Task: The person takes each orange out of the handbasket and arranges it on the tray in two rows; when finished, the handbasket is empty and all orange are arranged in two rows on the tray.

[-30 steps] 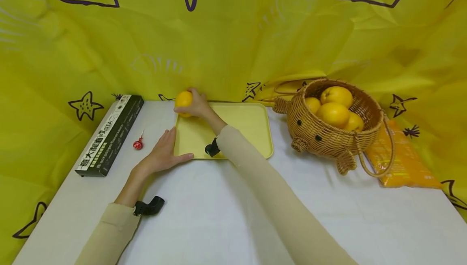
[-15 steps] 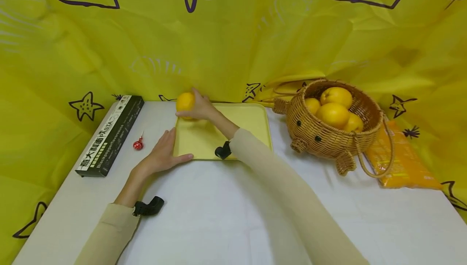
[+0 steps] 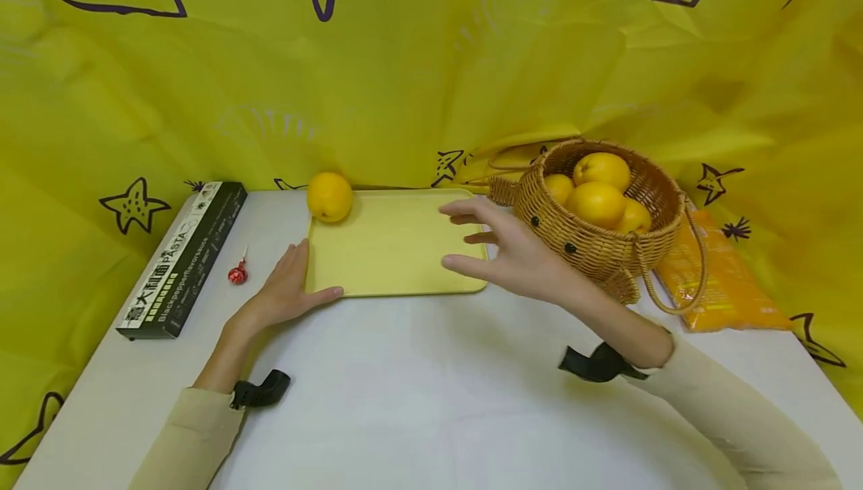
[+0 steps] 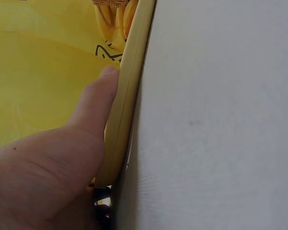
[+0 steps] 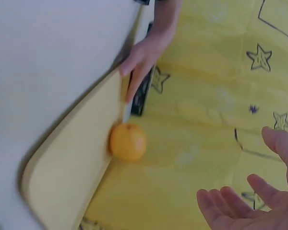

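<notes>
An orange [image 3: 329,197] sits in the far left corner of a pale yellow tray [image 3: 398,250]. My left hand [image 3: 283,288] rests at the tray's near left corner, its fingers along the left side and the thumb on the front edge. In the left wrist view, the thumb [image 4: 93,103] lies straight against the tray's rim [image 4: 127,91]. My right hand [image 3: 515,254] hangs over the tray's right end, fingers spread and nothing in them. Behind it stands a wicker basket [image 3: 664,209] with a pig's face, holding several oranges [image 3: 596,204]; the hand and forearm hide part of its front.
A black pasta box [image 3: 185,261] lies along the table's left side. Between it and the tray is a red lollipop [image 3: 238,273]. An orange packet [image 3: 728,288] lies partly behind the basket at the right. A yellow curtain [image 3: 404,85] closes off the back.
My right hand has let go of the orange in the tray's far left corner and moved right, towards the basket. The left hand stays at the tray. The head view has shifted slightly.
</notes>
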Available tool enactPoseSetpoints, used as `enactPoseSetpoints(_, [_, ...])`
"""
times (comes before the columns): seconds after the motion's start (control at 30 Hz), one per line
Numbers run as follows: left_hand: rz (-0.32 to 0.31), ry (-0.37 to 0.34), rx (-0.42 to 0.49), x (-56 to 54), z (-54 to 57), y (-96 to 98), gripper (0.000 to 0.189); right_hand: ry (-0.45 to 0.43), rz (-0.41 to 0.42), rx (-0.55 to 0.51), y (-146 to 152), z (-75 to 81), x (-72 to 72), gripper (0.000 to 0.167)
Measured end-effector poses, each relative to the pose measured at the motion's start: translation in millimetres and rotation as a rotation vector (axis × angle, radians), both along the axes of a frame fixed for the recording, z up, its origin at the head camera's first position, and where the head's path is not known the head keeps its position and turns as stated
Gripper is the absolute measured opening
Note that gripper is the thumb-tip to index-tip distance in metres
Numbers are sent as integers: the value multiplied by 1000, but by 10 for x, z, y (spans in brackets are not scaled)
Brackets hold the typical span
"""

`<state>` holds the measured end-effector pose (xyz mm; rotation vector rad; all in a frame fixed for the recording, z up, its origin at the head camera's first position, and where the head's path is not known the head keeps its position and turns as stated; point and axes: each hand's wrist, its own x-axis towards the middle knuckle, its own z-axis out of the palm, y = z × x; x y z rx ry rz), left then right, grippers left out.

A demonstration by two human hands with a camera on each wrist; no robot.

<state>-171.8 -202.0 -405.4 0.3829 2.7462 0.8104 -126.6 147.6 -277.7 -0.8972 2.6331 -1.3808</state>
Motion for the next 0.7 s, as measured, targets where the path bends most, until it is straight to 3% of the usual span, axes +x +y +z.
enactPoseSetpoints(0.27, [-7,8,13,-3,-15,-4,117,7,-176,38,590,59,15,49])
enactPoseSetpoints(0.4, [-9,5,20,2,-25,14,117,-29,-196,176,847,209,-90,46])
enactPoseSetpoints(0.5, [-7,5,3,-9,-28,14,117,-83,-196,325,1116,375,-322,47])
enactPoseSetpoints(0.6, [-2,3,-15,-18,-25,6,117,-186,-197,445,1432,562,-661,52])
enactPoseSetpoints(0.7, [3,-5,-19,-18,-25,-5,118,-300,-137,555,1734,717,-1002,57])
